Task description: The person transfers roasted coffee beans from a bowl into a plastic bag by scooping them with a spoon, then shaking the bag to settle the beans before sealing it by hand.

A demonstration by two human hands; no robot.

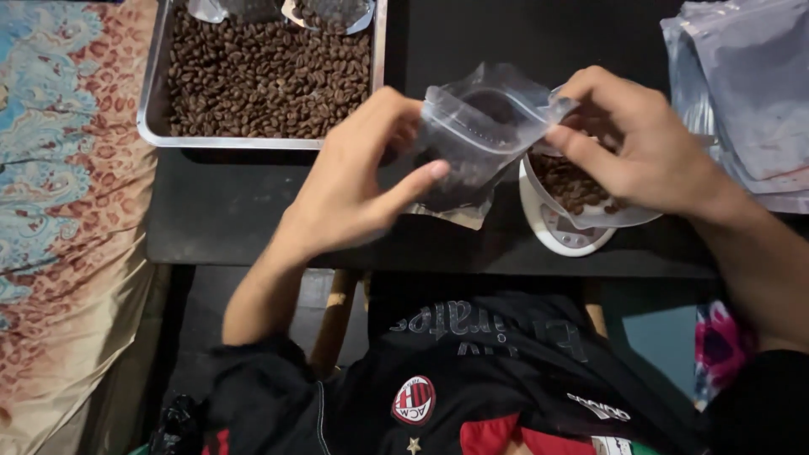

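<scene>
My left hand [358,181] and my right hand [636,143] both grip a small clear plastic zip bag [476,126] above the black table [227,215]. The left fingers hold the bag's left side and the right fingers pinch its top right corner, pulling the mouth apart. Dark coffee beans show through the bag's lower part. Just under my right hand stands a white kitchen scale [560,232] carrying a clear dish of coffee beans [573,185].
A metal tray [152,101] full of coffee beans sits at the back left, with shiny pouches lying on the beans at its far edge. A pile of translucent bags [750,93] lies at the right. Patterned cloth [59,168] covers the left side.
</scene>
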